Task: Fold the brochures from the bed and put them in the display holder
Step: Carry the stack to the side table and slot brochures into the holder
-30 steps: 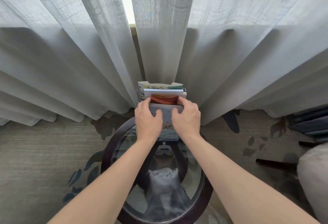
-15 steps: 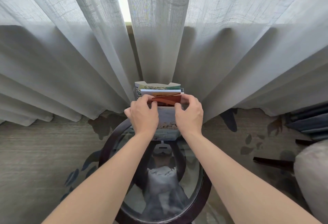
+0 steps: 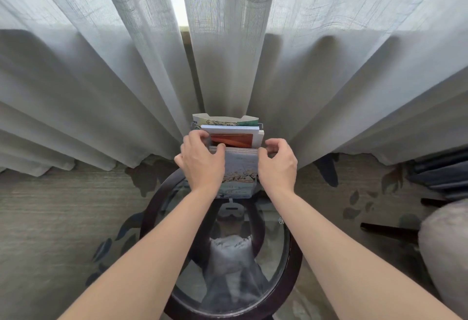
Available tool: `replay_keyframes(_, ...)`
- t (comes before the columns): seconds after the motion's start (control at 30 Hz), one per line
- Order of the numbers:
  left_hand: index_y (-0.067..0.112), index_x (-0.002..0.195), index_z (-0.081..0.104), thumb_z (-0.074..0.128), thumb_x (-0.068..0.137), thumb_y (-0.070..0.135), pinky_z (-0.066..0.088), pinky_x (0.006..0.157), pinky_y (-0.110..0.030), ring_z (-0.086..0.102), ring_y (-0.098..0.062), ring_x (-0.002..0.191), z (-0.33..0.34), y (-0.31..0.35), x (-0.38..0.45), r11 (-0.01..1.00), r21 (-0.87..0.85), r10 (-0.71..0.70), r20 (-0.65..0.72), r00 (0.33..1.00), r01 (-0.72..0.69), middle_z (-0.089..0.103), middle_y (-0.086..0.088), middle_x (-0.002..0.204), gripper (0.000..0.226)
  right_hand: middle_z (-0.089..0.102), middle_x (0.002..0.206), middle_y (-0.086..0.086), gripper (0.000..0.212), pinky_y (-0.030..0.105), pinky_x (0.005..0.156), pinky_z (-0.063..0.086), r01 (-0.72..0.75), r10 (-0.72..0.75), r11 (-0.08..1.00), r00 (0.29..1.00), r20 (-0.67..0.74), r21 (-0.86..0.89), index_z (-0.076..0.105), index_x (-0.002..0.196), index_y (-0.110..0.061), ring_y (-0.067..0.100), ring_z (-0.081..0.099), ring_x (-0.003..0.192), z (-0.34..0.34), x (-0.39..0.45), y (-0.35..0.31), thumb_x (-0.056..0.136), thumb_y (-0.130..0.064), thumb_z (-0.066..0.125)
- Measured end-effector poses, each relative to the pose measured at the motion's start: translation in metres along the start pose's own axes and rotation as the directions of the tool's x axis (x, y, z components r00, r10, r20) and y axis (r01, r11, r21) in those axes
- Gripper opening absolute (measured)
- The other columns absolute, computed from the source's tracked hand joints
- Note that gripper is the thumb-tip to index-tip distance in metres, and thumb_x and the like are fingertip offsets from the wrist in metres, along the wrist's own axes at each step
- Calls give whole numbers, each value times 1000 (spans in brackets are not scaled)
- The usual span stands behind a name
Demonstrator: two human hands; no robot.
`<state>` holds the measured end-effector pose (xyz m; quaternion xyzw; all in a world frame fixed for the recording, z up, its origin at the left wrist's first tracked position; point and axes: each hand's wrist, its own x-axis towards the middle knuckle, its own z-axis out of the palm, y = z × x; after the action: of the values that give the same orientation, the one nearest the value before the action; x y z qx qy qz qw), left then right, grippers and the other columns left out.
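Observation:
A clear display holder (image 3: 261,125) stands at the far edge of a round glass table (image 3: 295,264), against the curtain. It holds tiers of folded brochures: a green-patterned one (image 3: 225,121) at the back, a white one with an orange picture (image 3: 231,139) in the middle, and a pale blue stack (image 3: 240,167) in front. My left hand (image 3: 202,160) grips the front stack's top left edge, thumb on the edge. My right hand (image 3: 277,165) pinches the stack's top right corner with curled fingers.
Pale curtains (image 3: 101,91) hang right behind the holder. The table has a dark wooden rim and reflects me in its glass. Patterned carpet (image 3: 50,218) lies around it. A grey rounded cushion (image 3: 445,243) and dark folded fabric (image 3: 440,175) sit at the right.
Both hands slid from the front face of the blue stack out to its top corners. The orange brochure behind shows more fully.

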<state>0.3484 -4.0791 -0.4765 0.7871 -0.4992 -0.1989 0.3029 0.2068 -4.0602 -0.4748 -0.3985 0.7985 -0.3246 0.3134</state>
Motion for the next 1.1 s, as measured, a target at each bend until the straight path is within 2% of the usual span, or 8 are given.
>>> replay_keyframes(0.17,16,120,49,65,90,26,44,97,-37,53,-21,111,5,-10,-19,937,-270,-194,130,972,223,50,0,121,36,57,137,0,49,42,104,45,-61,68,997,987,144,-57,52,142,-19,19,53,123,7,-13,15,95,-28,53)
replay_keyframes(0.27,18,131,49,60,92,24,42,98,-32,52,-18,118,10,-17,-31,926,-243,-232,240,943,290,52,1,128,41,59,133,1,45,46,102,47,-77,90,995,975,203,-69,55,139,-21,21,53,123,11,-21,19,94,-28,52)
replay_keyframes(0.4,21,139,46,59,91,24,42,106,-41,50,-18,124,12,-22,-35,914,-233,-247,327,912,331,55,1,134,50,61,127,-3,42,42,101,47,-47,57,998,976,212,-49,56,134,-23,18,54,120,15,-28,20,92,-24,53)
replay_keyframes(0.53,20,137,47,60,90,23,44,104,-41,52,-18,121,13,-22,-38,917,-241,-236,311,921,316,56,1,131,48,61,124,-3,41,43,100,48,-12,14,1000,983,184,-13,57,132,-23,17,55,115,15,-26,16,92,-21,54)
replay_keyframes(0.7,21,139,45,59,92,20,42,96,-29,51,-16,123,7,-28,-36,937,-234,-185,302,935,261,53,2,134,49,60,126,-4,42,46,99,50,-8,6,1000,980,196,7,55,134,-25,17,54,117,14,-22,16,91,-22,55)
replay_keyframes(0.83,20,145,39,57,92,22,30,114,-41,37,-17,134,4,-14,-30,992,-119,-17,188,982,40,42,2,144,56,49,143,-2,58,41,108,43,-12,12,1000,991,132,-2,42,147,-20,17,48,128,13,-17,12,92,-25,58)
replay_keyframes(0.97,20,147,38,54,92,23,15,120,-41,32,-18,138,2,-5,-23,999,-3,37,168,985,-37,45,2,144,57,43,152,-2,67,45,113,38,-65,57,997,987,153,52,31,153,-23,18,42,137,11,-7,3,93,-29,60)
replay_keyframes(1.1,21,141,49,56,91,23,11,119,-41,31,-18,136,5,-3,-24,995,54,73,137,988,-81,47,1,138,51,56,136,-4,54,43,107,43,16,-26,998,983,184,54,47,144,-28,15,50,125,10,-2,-5,91,-22,57)
